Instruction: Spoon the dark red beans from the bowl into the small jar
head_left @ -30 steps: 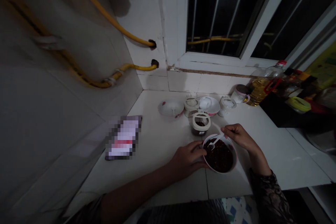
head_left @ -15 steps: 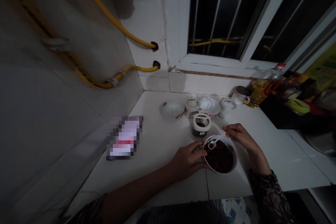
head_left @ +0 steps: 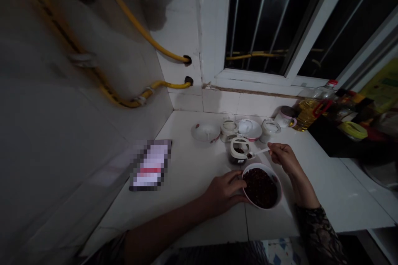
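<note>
My left hand grips the near left side of a white bowl, thumb at the rim and fingers against its wall. Dark red-brown, chunky food fills much of the bowl. Between its fingertips my right hand pinches the handle of a small white spoon. A bit of dark food sits in the spoon's scoop, which is level with the right edge of a seasoning jar. That jar has a pale rim and dark contents, and stands just behind the bowl.
Behind stand a shallow bowl, two more seasoning jars, one being the pale jar, and a bowl of white stuff. An oil bottle is at the back right. A blurred-out phone lies by the left wall.
My right hand has lifted the spoon out of the bowl and moved it back to the seasoning jar's edge. My left hand stays on the bowl.
</note>
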Available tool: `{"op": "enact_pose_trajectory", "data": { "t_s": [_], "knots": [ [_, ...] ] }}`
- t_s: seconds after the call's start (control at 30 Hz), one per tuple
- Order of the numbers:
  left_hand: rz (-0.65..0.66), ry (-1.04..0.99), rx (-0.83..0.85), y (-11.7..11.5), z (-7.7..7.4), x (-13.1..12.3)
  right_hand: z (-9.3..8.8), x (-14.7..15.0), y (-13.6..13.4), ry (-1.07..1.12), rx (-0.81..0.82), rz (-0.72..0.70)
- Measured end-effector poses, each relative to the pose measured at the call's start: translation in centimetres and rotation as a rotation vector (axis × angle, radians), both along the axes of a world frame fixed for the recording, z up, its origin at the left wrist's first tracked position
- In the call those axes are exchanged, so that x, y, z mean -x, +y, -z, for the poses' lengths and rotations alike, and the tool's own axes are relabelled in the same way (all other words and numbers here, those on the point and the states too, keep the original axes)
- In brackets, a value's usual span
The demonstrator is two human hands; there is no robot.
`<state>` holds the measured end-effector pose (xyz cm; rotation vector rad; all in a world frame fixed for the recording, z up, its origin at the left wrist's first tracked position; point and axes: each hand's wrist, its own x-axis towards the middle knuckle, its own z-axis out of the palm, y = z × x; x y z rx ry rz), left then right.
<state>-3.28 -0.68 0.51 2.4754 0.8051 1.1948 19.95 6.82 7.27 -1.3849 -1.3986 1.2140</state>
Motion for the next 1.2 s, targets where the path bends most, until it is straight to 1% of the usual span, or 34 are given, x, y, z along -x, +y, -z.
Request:
{"op": "enact_pose_trajectory", "data": {
  "t_s": [0.07,0.13,0.17,0.23,0.3,0.37,0.4,0.43,0.5,0.6,0.67,0.77,0.9,0.97,1.03,1.2],
  "knots": [
    [-0.004,-0.002,-0.008,0.0,-0.2,0.0,-0.4,0.7,0.0,-0.061,-0.131,0.1],
    [-0.002,0.002,-0.002,0.0,-0.2,0.0,-0.7,1.5,-0.2,-0.192,-0.346,0.171],
    [0.0,0.006,0.003,0.0,-0.1,0.0,-0.8,1.8,-0.4,-0.282,-0.473,0.175],
    [0.006,0.013,0.013,0.0,0.0,0.1,-0.7,2.3,-0.9,-0.497,-0.728,0.108],
    [0.004,0.016,0.017,0.0,0.2,0.1,-0.4,2.6,-1.2,-0.711,-0.934,-0.003],
    [-0.004,0.02,0.021,0.0,0.2,0.1,-0.3,2.6,-1.4,-0.848,-1.066,-0.065],
    [-0.007,0.021,0.022,0.0,0.2,0.1,-0.3,2.5,-1.5,-0.864,-1.1,-0.07],
    [-0.008,0.023,0.025,0.0,0.2,0.1,-0.4,2.3,-1.6,-0.843,-1.106,-0.062],
    [-0.007,0.025,0.034,-0.1,0.0,0.1,-0.8,1.6,-1.8,-0.721,-1.039,-0.019],
    [-0.005,0.05,0.063,-0.1,-0.1,0.1,-1.5,0.1,-2.2,-0.515,-0.817,0.024],
    [-0.003,0.06,0.077,-0.2,-0.2,0.2,-1.9,-0.9,-2.5,-0.458,-0.687,-0.036],
    [-0.008,0.06,0.083,-0.2,-0.3,0.2,-1.9,-1.7,-2.8,-0.516,-0.578,-0.163],
    [-0.011,0.053,0.078,-0.1,-0.2,0.1,-1.1,-1.1,-2.9,-0.7,-0.525,-0.285],
    [-0.006,0.047,0.076,-0.1,-0.1,0.1,-0.6,-0.4,-2.9,-0.707,-0.492,-0.388],
    [-0.004,0.051,0.076,-0.1,0.0,0.2,-0.2,-0.1,-2.9,-0.659,-0.435,-0.461],
    [0.005,0.069,0.1,-0.1,0.0,0.2,0.3,-0.3,-2.7,-0.49,-0.253,-0.422]
  ]
}}
